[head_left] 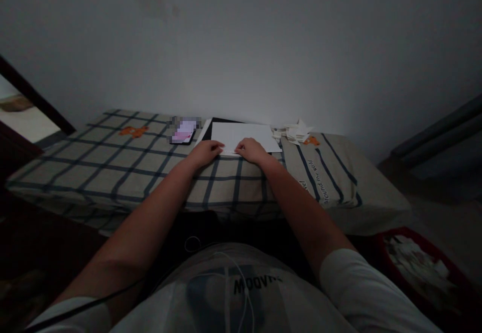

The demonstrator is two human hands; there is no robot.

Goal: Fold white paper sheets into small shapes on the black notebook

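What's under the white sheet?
Part of a flat black item shows past the left and far edges of the white sheet; what else lies beneath is covered.

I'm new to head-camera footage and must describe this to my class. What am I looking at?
There's no machine here: one picture, from a camera on a person's head, facing forward and down. The arms are the wearer's own, ending in a bare left hand and right hand. Both hands' fingers touch a white sheet near its close edge; whether they grip or press is unclear. A checked cloth covers the surface. Left of the sheet lies a phone; right, some paper pieces.
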